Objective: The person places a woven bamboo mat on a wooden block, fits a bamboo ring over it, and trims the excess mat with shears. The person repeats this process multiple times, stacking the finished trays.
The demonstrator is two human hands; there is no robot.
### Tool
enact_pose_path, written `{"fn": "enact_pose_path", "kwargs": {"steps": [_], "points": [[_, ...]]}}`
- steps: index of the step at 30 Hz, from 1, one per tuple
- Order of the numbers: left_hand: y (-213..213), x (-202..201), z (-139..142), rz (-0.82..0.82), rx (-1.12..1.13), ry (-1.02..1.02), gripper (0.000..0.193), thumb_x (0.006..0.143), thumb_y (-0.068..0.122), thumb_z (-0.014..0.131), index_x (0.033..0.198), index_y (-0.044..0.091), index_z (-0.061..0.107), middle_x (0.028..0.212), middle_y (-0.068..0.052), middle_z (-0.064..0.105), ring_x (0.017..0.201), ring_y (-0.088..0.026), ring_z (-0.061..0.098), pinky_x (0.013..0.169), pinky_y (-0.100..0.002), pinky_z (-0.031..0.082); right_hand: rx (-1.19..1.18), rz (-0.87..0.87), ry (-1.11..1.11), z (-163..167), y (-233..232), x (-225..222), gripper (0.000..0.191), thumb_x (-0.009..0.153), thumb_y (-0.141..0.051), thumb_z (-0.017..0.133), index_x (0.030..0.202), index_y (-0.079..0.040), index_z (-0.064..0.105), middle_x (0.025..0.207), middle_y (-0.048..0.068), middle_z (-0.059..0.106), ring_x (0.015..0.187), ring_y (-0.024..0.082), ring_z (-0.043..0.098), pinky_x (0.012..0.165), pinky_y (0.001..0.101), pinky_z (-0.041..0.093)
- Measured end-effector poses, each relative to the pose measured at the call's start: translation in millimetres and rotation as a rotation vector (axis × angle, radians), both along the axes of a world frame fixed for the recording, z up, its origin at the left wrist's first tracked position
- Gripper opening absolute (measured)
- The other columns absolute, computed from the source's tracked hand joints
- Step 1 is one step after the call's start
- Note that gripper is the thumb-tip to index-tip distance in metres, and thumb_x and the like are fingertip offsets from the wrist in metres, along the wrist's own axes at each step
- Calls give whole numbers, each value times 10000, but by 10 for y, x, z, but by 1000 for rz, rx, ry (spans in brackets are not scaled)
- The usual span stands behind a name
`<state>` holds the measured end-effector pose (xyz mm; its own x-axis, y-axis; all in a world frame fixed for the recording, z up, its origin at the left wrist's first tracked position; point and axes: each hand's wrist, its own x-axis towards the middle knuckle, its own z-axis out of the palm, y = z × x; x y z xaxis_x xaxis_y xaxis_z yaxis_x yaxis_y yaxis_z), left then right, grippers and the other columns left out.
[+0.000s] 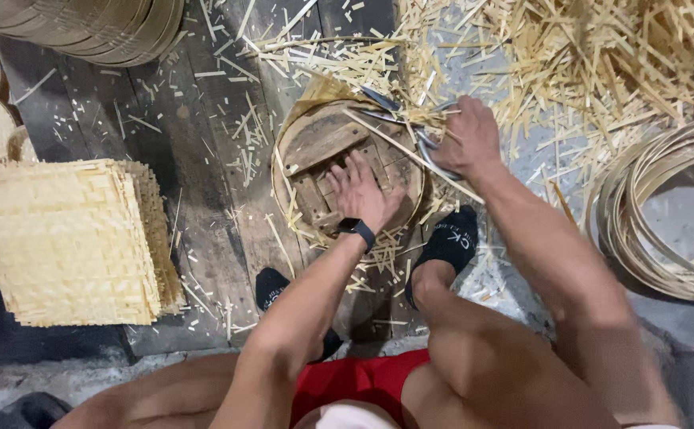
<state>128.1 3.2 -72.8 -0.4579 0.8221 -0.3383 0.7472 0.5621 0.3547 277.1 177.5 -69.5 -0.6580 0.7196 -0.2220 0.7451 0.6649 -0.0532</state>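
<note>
Head view, the only one I have. My left hand (365, 191) lies flat, fingers spread, pressing down on the round wooden block inside a thin pale bamboo hoop (283, 143) that rings it on the dark plank floor (196, 111). Nothing is pinched in that hand; it bears down on the slatted wood at the middle of the ring. A black wristband (357, 229) sits at the wrist.

My right hand (468, 137) is closed around the handles of grey metal shears (410, 119) at the hoop's upper right rim, blades pointing left across the edge. The hand is blurred (I cannot tell whether a strip sits between the blades).

Judgement on doing this well: keep the left palm weight centred so the hoop does not rock, and keep the spread fingers well back from the blades, which are near them now. Short cuts close to the rim should leave a cleaner edge than one long bite.

Around: a square stack of pale woven bamboo mats (69, 238) to the left, loose coils of bamboo strip (665, 214) to the right, a heap of straw-coloured offcuts (585, 63) above, and my black-socked foot (450, 242) just below the hoop.
</note>
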Motion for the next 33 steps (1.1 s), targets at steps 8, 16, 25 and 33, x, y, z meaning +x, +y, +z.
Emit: {"fn": "enact_pose_path", "kwargs": {"steps": [8,16,25,33], "points": [[-119,-191,213,-346,-51,0,1201,734,601,762,1534,-109,214,1533,-333,388,1441,-544,289,1241,-569,115,-157,-106,-89,97,23,380,508,871,-553,747,921,-48,773,912,192,651,835,291,647,710,435,560],[-186,-389,329,-562,-134,25,1154,759,561,764,1561,-58,211,1524,-313,395,1448,-519,279,1237,-573,104,-430,-325,-91,156,100,249,520,862,-539,702,1109,-83,741,966,163,701,744,282,647,746,436,602],[-269,-484,216,-697,-55,33,1159,745,561,778,1560,-49,224,1559,-279,369,1472,-495,268,1254,-536,117,-97,-49,-156,-6,103,-25,506,851,-559,679,853,-59,760,918,153,691,902,284,669,799,412,562],[-298,-717,220,-976,-91,64,1039,688,351,787,1548,24,304,1605,-180,367,1523,-389,256,1261,-481,172,-100,-48,-86,31,100,476,656,839,-689,664,1049,-75,759,1037,198,668,898,317,663,756,442,567]]}}
